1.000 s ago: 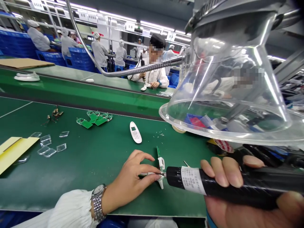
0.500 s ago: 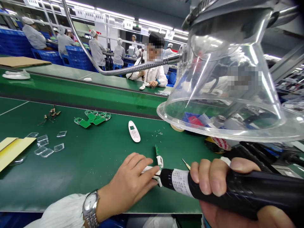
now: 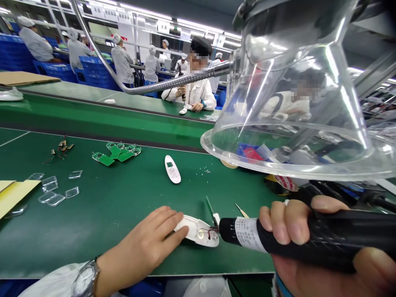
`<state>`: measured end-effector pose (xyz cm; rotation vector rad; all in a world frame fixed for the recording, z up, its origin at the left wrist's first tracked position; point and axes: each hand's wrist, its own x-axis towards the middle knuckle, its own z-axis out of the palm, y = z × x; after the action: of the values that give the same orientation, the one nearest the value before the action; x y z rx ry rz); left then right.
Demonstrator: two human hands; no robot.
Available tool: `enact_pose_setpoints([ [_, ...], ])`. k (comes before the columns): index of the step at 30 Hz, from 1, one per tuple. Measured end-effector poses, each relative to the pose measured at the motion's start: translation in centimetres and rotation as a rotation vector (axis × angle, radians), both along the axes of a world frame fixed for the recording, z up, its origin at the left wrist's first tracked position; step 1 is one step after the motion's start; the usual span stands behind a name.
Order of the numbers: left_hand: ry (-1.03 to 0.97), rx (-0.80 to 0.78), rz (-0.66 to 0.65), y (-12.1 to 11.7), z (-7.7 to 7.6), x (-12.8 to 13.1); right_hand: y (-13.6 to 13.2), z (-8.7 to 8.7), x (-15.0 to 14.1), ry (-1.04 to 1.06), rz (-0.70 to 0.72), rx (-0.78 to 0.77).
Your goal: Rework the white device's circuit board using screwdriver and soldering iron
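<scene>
My left hand (image 3: 154, 239) grips the left end of a white plastic housing (image 3: 193, 228), its thumb and fingers closed on the rim. The housing lies open side up on the green bench, with thin wires and a round part inside its right end. From there a green circuit board (image 3: 209, 206) stands up on edge, attached near a small white piece. My right hand (image 3: 293, 231) is wrapped round a black electric screwdriver (image 3: 229, 230), held almost level. Its nose is beside the housing's right end; the bit is hidden. A white oval cover (image 3: 172, 170) lies further back.
Several circuit boards (image 3: 116, 153), clear plastic windows (image 3: 49, 184) and wired parts (image 3: 62, 147) lie on the left. Tiny screws (image 3: 204, 170) and a thin pointed tool (image 3: 241, 210) sit near the middle. A clear funnel-shaped hood (image 3: 287, 123) hangs low at right. Opposite, a co-worker (image 3: 198, 88) holds a screwdriver.
My left hand has shifted left and down, uncovering the housing's inside. The screwdriver has moved slightly right, away from the housing's middle. The circuit board leans more to the left.
</scene>
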<state>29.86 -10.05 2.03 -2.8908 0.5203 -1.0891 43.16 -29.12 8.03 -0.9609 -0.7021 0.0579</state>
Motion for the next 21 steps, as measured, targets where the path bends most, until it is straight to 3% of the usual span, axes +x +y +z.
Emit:
enact_pose_setpoints([
  [3, -0.015, 0.05, -0.015, -0.6, 1.0, -0.1, 0.5, 0.7, -0.6, -0.048, 0.051, -0.041],
  [7, -0.017, 0.093, -0.036, -0.9, 1.2, -0.1, 1.2, 1.1, -0.9, -0.064, 0.101, -0.102],
  [21, 0.019, 0.126, -0.071, -1.1, 1.5, 0.1, 0.6, -0.6, -0.3, -0.044, 0.212, -0.158],
])
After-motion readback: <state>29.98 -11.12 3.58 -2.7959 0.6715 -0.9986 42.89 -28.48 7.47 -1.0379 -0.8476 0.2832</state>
